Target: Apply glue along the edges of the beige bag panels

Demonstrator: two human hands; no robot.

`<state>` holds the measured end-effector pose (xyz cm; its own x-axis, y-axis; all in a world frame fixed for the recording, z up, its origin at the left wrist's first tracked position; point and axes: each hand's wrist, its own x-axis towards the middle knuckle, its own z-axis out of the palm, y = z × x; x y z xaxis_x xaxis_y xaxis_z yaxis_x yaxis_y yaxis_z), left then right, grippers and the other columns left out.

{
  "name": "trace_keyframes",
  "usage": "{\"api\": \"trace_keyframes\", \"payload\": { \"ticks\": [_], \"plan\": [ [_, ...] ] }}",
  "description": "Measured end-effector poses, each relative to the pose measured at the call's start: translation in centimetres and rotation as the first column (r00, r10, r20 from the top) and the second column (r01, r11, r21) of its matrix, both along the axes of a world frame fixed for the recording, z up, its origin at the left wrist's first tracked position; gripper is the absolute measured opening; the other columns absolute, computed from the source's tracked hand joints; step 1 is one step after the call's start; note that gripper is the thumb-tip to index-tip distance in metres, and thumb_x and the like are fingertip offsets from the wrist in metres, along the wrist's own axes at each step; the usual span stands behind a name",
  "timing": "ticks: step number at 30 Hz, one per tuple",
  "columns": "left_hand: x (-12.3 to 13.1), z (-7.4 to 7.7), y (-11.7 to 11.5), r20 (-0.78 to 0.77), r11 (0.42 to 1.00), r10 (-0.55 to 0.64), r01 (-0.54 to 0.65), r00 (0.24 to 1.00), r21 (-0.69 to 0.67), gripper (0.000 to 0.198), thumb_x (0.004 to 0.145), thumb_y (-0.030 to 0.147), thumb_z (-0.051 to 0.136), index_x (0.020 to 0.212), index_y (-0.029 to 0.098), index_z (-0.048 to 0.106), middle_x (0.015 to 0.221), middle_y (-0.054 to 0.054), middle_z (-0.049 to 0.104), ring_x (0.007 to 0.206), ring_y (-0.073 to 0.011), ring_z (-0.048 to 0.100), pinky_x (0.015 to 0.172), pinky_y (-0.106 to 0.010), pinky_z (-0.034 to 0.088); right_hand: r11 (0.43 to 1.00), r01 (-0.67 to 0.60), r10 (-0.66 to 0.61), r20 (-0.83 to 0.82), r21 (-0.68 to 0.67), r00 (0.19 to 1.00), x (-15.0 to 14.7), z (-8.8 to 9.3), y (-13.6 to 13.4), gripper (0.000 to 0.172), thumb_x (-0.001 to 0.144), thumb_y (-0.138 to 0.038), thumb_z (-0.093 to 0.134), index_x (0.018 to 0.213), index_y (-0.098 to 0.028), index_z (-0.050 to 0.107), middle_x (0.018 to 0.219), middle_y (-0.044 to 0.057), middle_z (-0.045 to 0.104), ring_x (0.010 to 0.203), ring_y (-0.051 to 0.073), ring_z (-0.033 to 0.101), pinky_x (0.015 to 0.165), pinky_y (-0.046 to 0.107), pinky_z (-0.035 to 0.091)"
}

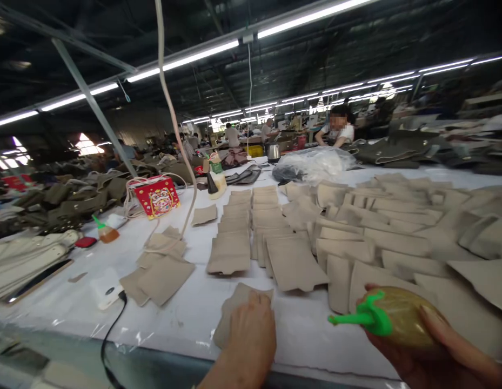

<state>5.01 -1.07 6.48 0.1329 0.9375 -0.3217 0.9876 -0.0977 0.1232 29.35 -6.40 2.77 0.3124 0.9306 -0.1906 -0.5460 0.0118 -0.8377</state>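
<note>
My left hand (251,330) lies on a beige fabric piece (234,308) near the front edge of the white table (186,308), its fingers held together and pressing the piece flat. My right hand (433,351) is wrapped round a yellowish glue bottle (402,320) with a green nozzle (366,317) that points left, a little above the table. Rows of several overlapping beige fabric pieces (293,259) spread out beyond both hands across the middle and right of the table.
A black cable (113,329) and a white device (107,289) lie at the front left. A small orange glue bottle (106,231), a red box (156,196) and a hanging cord (173,124) stand further back. Olive fabric piles up at left. Other people work at far tables.
</note>
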Motion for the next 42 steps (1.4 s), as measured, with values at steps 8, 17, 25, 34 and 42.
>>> {"api": "trace_keyframes", "payload": {
  "ticks": [8, 17, 25, 34, 42],
  "plan": [
    [-1.1, -2.1, -0.8, 0.014, 0.999, -0.044, 0.044, 0.999, -0.022, 0.041, 0.083, 0.024, 0.052, 0.123, 0.018, 0.051, 0.126, -0.015, 0.048, 0.113, -0.0285, 0.05, 0.096, -0.038, 0.041, 0.999, -0.033, 0.032, -0.06, -0.019, 0.998, -0.2, 0.8, -0.8, 0.049, 0.063, -0.048, 0.087, 0.101, -0.02, 0.073, 0.11, 0.013, 0.066, 0.102, 0.039, 0.06, 0.076, 0.038, 0.061],
    [-0.8, -1.8, -1.0, 0.04, 0.995, -0.086, 0.088, 0.995, -0.037, 0.037, 0.079, 0.016, 0.051, 0.115, 0.016, 0.054, 0.122, -0.015, 0.05, 0.113, -0.0273, 0.05, 0.098, -0.036, 0.042, 0.998, -0.053, 0.05, 0.083, 0.037, 0.995, -0.7, -0.4, -0.1, 0.049, 0.071, -0.045, 0.083, 0.112, -0.022, 0.067, 0.104, 0.01, 0.067, 0.094, 0.032, 0.063, 0.075, 0.032, 0.059],
    [-0.7, -1.3, -0.9, 0.049, 0.993, -0.096, 0.099, 0.994, -0.062, 0.039, 0.073, 0.012, 0.051, 0.111, 0.014, 0.057, 0.121, -0.018, 0.051, 0.108, -0.0289, 0.053, 0.097, -0.039, 0.043, 0.993, -0.092, 0.087, 0.061, 0.074, 0.994, -1.4, -0.3, 0.4, 0.046, 0.076, -0.042, 0.08, 0.115, -0.023, 0.064, 0.107, 0.009, 0.066, 0.096, 0.03, 0.063, 0.079, 0.033, 0.058],
    [0.7, -1.2, -0.9, 0.009, 1.0, -0.011, 0.012, 1.0, -0.023, 0.038, 0.071, 0.008, 0.049, 0.108, 0.01, 0.058, 0.118, -0.02, 0.053, 0.109, -0.0304, 0.053, 0.093, -0.038, 0.045, 0.99, -0.121, 0.112, 0.119, 0.075, 0.987, -2.1, -0.4, 0.5, 0.051, 0.075, -0.045, 0.081, 0.115, -0.02, 0.059, 0.103, 0.011, 0.067, 0.094, 0.029, 0.064, 0.08, 0.03, 0.058],
    [-1.3, -2.2, 0.5, 0.004, 0.995, -0.094, 0.094, 0.996, 0.043, 0.041, 0.078, 0.009, 0.042, 0.114, 0.014, 0.06, 0.112, -0.015, 0.06, 0.097, -0.027, 0.06, 0.087, -0.038, 0.047, 0.983, -0.162, 0.142, 0.213, 0.08, 0.967, -2.6, 0.0, 0.4, 0.058, 0.077, -0.045, 0.081, 0.12, -0.022, 0.049, 0.101, 0.007, 0.066, 0.094, 0.026, 0.063, 0.082, 0.027, 0.056]
  ]
}}
